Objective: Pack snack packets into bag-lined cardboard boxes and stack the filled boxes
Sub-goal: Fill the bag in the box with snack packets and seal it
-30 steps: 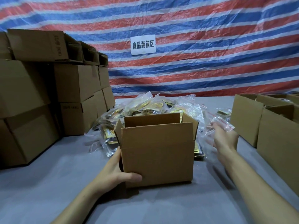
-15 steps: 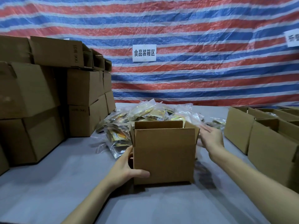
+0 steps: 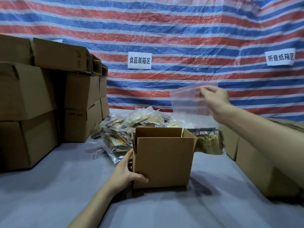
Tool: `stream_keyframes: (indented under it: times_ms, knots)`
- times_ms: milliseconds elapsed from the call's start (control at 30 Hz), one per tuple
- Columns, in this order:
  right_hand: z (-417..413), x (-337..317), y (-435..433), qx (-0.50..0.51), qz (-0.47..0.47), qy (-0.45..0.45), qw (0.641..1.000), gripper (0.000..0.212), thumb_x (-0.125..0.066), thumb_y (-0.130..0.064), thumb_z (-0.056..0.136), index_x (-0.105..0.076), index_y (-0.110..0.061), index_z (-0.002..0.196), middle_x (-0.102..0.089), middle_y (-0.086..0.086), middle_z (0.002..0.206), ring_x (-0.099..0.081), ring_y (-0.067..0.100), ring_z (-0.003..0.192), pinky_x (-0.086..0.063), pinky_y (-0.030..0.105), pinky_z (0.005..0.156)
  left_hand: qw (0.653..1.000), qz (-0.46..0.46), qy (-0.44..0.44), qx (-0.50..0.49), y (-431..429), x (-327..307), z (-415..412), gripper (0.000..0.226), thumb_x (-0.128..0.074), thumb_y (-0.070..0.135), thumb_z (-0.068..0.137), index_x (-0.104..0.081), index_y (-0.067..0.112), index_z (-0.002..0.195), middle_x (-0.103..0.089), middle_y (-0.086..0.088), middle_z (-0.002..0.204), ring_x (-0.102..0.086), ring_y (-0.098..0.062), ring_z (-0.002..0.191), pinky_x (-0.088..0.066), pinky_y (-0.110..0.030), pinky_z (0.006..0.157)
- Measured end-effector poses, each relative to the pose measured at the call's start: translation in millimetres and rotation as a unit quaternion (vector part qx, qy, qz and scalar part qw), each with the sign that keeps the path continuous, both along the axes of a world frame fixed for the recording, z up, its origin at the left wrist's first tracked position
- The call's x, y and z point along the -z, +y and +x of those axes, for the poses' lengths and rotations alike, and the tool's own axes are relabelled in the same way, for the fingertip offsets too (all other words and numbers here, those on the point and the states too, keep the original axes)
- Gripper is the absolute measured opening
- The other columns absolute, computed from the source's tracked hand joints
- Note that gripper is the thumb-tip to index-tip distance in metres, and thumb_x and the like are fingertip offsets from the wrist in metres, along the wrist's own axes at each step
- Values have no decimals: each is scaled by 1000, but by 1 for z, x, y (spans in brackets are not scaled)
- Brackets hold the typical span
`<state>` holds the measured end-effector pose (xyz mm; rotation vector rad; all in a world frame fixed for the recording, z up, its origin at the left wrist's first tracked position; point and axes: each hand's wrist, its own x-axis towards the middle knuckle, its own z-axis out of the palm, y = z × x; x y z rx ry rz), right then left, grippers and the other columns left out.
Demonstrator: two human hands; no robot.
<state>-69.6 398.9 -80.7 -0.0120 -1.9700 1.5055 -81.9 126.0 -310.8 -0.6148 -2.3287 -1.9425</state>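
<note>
Steadying the small open-topped brown cardboard box (image 3: 162, 162) on the grey cloth-covered table (image 3: 57, 186), the left hand (image 3: 126, 171) gripped its near left corner. The thumb lay across the front face and the fingers wrapped the side, most likely so the light carton would not slide while being lined. The right hand (image 3: 213, 101) was raised well above and to the right of the box, pinching the upper edge of a thin clear plastic bag (image 3: 185, 102) that hung from it. Held by the edge, the bag could fall open, which I judged was preparation for lowering it in as a liner. No liner showed in the box yet.

A heap of clear-wrapped yellow and orange snack packets (image 3: 139, 119) lay just behind the box, within easy reach for filling. Closed brown cartons (image 3: 29, 89) stood stacked at the left, presumably the filled ones, and open brown cartons (image 3: 256, 163) lined the right edge.

On the red, white and blue striped tarpaulin (image 3: 164, 30) hung a white paper sign (image 3: 139, 60) reading 食品装箱区, and a second white sign (image 3: 280, 58) at the right reading 折叠纸箱区. The stacked cartons carried faint side print, too blurred to read.
</note>
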Motion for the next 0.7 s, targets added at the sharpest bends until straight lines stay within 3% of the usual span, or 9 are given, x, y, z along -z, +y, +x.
stream_keyframes:
  times_ms: [133, 233, 367, 600, 700]
  knots:
    - [9, -39, -12, -34, 6, 38, 999, 18, -52, -17, 105, -69, -12, 109, -71, 5, 103, -74, 25, 89, -63, 43, 80, 1000, -3, -6, 4, -2, 3, -4, 99, -91, 10, 41, -55, 27, 132, -72, -3, 117, -68, -24, 110, -55, -42, 96]
    - [12, -64, -21, -43, -2, 81, 996, 20, -52, -20, 105, -68, -12, 113, -71, 3, 104, -76, 19, 80, -64, 39, 73, 1000, -2, -12, 2, -2, 4, -5, 106, -94, 12, 39, -52, 26, 135, -71, -3, 120, -68, -23, 112, -55, -42, 97]
    - [13, -82, -34, -80, -22, 118, 989, 20, -51, -25, 105, -70, -19, 106, -72, 1, 105, -77, 18, 82, -61, 35, 72, 1000, -4, -10, 6, -2, 4, -5, 115, -95, 11, 37, -48, 22, 141, -68, -6, 123, -67, -23, 113, -55, -45, 99]
    - [-3, -56, -57, -164, -50, 106, 979, 23, -47, -21, 107, -69, -20, 100, -71, 3, 97, -75, 21, 77, -59, 33, 64, 1000, -8, -5, 13, 0, 0, -2, 116, -96, 16, 37, -47, 23, 142, -69, -1, 123, -67, -17, 112, -55, -37, 98]
    - [-9, -36, -61, -207, -45, 70, 975, 25, -45, -21, 107, -68, -18, 99, -70, 5, 94, -74, 22, 76, -60, 36, 68, 1000, -3, -8, 15, 1, 0, -2, 116, -95, 14, 37, -47, 22, 142, -69, -2, 123, -67, -19, 114, -55, -35, 98]
